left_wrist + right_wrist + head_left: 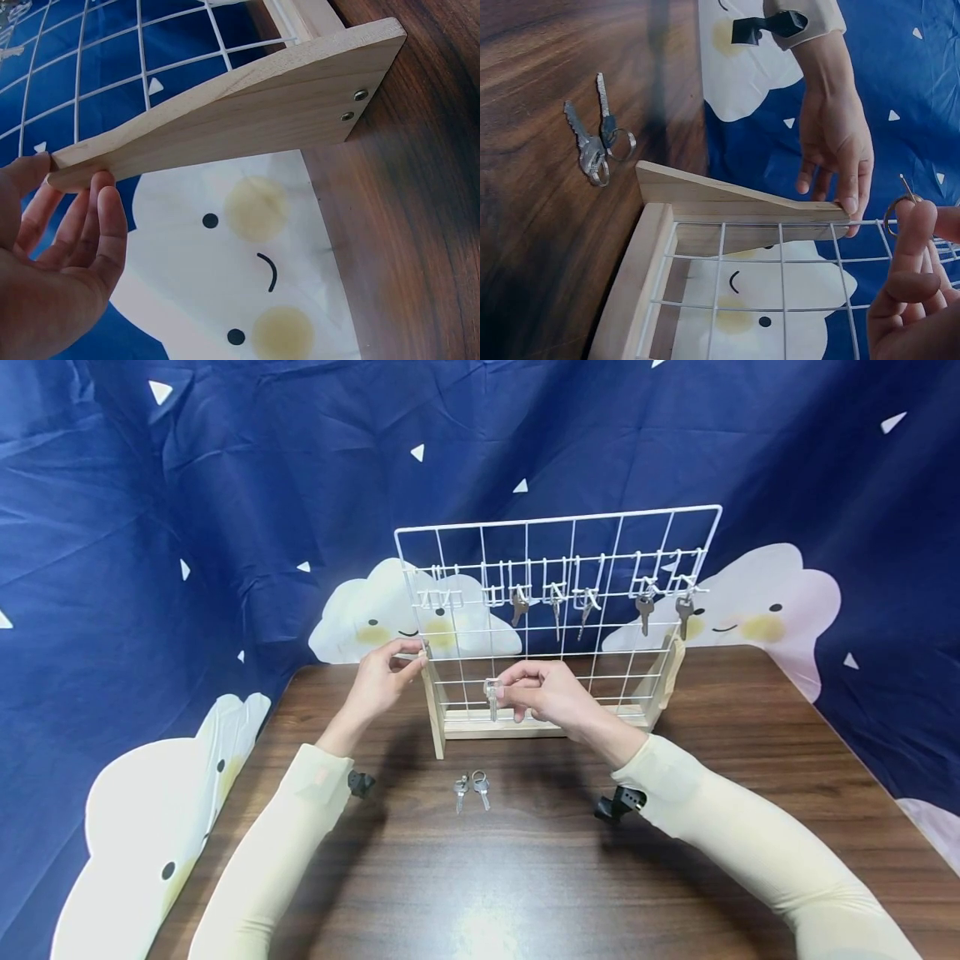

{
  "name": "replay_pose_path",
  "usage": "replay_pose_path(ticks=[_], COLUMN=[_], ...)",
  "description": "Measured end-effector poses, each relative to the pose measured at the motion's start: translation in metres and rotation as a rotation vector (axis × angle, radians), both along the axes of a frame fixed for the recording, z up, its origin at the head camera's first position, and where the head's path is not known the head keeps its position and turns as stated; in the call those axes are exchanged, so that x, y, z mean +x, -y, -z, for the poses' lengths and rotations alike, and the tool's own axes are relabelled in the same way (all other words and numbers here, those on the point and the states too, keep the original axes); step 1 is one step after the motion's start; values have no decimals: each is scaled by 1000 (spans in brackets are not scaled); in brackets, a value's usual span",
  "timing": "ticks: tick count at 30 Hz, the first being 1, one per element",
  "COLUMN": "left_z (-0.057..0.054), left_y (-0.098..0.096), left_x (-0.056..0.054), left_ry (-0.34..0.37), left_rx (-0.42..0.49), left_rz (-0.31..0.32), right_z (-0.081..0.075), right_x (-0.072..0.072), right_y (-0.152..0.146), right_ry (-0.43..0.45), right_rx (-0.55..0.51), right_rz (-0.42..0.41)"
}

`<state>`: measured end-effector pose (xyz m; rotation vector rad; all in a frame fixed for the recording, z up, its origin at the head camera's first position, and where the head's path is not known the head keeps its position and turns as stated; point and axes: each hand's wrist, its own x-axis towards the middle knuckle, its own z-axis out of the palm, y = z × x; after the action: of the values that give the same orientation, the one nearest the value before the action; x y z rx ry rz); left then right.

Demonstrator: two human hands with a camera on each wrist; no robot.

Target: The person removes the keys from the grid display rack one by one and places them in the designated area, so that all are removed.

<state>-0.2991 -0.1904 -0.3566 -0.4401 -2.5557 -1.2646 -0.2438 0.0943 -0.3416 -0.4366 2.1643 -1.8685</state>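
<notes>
My left hand (378,683) pinches the upper end of the wooden side support (225,112) of a white wire grid rack (558,522), thumb on one face and fingertips on the other. In front of the grid's lower left part, my right hand (553,695) holds a key (492,703) with a metal ring. The right wrist view has the ring (889,219) at the thumb and fingertips, with most of the key hidden. Two silver keys on rings, a left one (461,791) and a right one (482,789), lie side by side on the table before the rack.
Several keys hang from hooks on the grid, among them a brown key (645,610) and another at the far right (684,612). Hooks at the grid's left hold no keys. The rack's wooden base bar (510,729) rests on the brown table (420,877), with a blue curtain (247,485) behind.
</notes>
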Motion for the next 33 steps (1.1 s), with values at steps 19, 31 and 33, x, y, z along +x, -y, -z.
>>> replay_pose_path(ticks=[19,31,33], left_z=[2,1,1], left_y=[1,1,1], left_x=[-1,-1,-1], left_ry=[3,12,13], left_rx=[11,2,2], left_rz=[4,-1,-1], right_z=[30,54,57], right_x=[-2,0,0], right_y=[-2,-2,-2], right_ry=[92,163,172], right_rx=[84,132,141], right_rz=[-39,-46,-49])
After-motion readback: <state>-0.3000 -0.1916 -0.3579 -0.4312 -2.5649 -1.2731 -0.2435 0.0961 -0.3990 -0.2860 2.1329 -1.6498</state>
